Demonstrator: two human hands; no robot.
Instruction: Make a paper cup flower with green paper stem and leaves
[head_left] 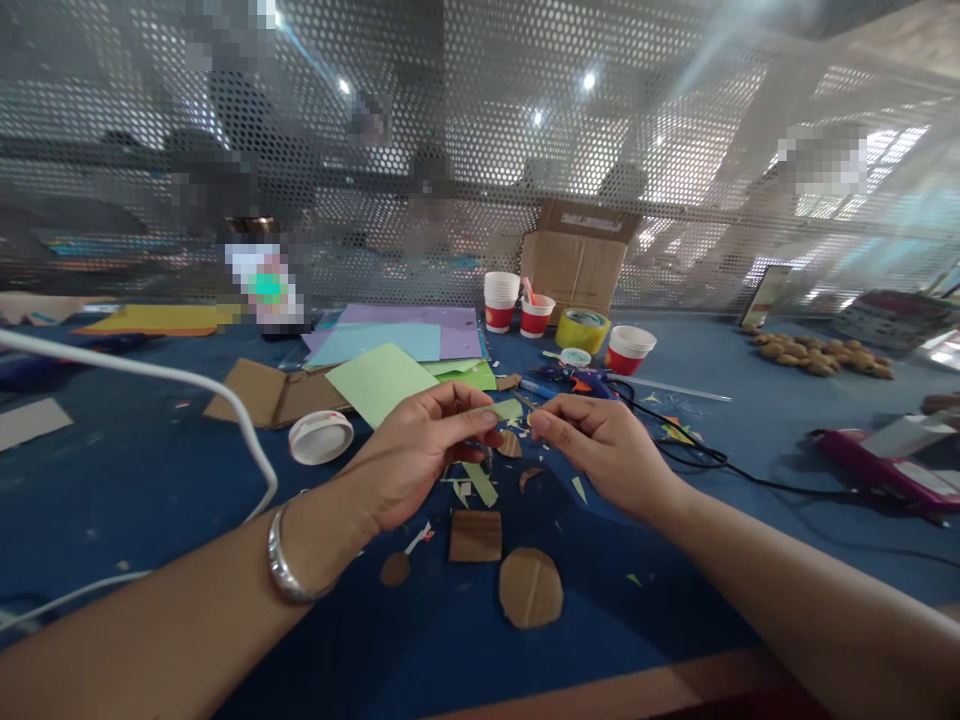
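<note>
1. At my far left, a white cable [187, 378] arcs over the blue counter [645, 640].
2. Next comes a folded piece of cardboard [251, 392], with a white paper cup [321, 438] tipped on its side just beside it.
3. A pale green sheet [382, 385] lies beyond my left wrist, which wears a silver bracelet [281, 560].
4. Nearer me is a small brown disc [395, 568].
5. My left hand [427, 440] is raised over the counter, its thumb and fingers closed on a green scrap [508, 410] that points toward my other hand.
6. Below it, a cardboard square [475, 536] lies flat, with a larger cardboard round [531, 588] near it, to the right.
7. My right hand [611, 445] is just across from the green scrap, thumb and forefinger drawn together; I cannot tell what, if anything, they grip.
8. Behind that hand are a roll of yellow tape [583, 330], a blue glue gun [592, 383] and a red-and-white cup [630, 350].
9. Farthest right lies a purple object [877, 465].
</note>
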